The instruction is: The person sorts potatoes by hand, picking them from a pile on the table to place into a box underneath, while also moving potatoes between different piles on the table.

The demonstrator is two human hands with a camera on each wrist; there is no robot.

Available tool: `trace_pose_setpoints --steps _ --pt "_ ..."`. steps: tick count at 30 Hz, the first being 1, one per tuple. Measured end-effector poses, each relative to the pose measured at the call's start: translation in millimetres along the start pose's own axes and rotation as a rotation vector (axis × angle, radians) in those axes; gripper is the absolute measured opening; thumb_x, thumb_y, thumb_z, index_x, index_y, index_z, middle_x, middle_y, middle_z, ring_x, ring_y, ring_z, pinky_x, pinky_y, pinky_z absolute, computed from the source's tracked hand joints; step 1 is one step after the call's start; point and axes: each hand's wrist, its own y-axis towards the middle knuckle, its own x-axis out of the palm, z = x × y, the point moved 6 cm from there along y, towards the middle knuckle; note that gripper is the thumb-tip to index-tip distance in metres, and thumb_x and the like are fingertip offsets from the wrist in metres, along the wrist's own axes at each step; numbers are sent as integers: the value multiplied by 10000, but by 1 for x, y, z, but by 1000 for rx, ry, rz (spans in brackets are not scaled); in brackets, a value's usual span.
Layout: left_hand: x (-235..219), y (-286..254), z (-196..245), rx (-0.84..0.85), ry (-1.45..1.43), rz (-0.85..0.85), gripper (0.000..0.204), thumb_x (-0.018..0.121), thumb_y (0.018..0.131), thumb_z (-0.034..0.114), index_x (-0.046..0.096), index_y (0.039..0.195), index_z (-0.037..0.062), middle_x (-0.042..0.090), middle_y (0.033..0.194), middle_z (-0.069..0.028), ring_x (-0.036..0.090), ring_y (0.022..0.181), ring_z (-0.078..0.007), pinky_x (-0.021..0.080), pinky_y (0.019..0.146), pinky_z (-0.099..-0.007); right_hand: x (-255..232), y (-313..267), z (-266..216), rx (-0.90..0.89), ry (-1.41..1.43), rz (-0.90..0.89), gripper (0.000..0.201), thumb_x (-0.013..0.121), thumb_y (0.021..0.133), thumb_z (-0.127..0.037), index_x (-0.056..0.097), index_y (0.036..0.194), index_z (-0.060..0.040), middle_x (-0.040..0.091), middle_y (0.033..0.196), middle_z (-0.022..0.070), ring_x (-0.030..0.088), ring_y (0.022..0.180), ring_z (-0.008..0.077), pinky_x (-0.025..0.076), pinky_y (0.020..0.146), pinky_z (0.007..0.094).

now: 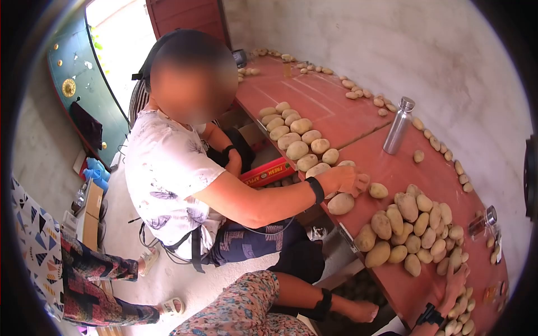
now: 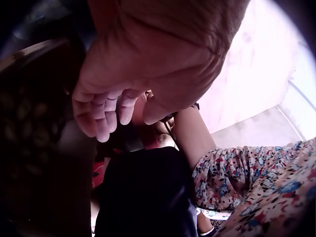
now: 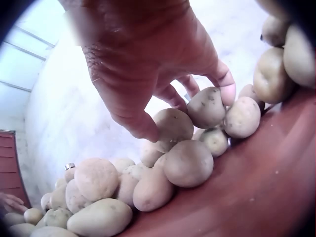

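Observation:
My right hand is at the near right edge of a heap of potatoes on the red table. In the right wrist view its curled fingers span two potatoes, one rounded potato by the fingertip at left and a grey-brown potato under the fingers at right. More potatoes lie directly beneath them. My left hand hangs low beside the table, near my knee. Its fingers are loosely bent with nothing in them in the left wrist view.
Another person's hand is at a row of larger potatoes along the table edge. A steel bottle and a clear jar stand on the red table. Small potatoes line the wall side. Someone else stands at left.

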Motion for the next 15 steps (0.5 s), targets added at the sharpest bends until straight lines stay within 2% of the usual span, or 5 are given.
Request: trace_pose_setpoints --steps 7,9,13,15 --pt "0 -5 10 51 -35 1 178 553 742 157 487 790 -1 550 733 -159 555 720 -333 407 619 -415 -13 -39 -60 78 308 50 659 645 742 -90 306 1297 11 386 1283 219 376 1194 378 318 1001 416" --pt "0 -5 9 36 -29 -13 175 555 741 155 488 789 2 546 727 -158 551 712 -332 405 618 -416 -4 -38 -68 77 446 -132 675 656 734 -97 321 1318 -43 356 1313 236 379 1209 372 319 1003 402" --pt "0 -1 5 27 -17 6 185 562 739 163 494 799 1 559 748 -159 563 745 -334 417 637 -412 -20 -43 -106 128 278 -233 788 725 646 -70 314 1318 -60 358 1315 213 347 1213 385 289 1025 428" --pt "0 -1 3 13 -31 12 190 566 738 165 500 806 1 565 758 -160 567 758 -336 423 645 -410 -19 -44 -112 45 133 -314 819 755 598 -84 343 1306 -84 352 1322 214 329 1228 389 282 1029 449"
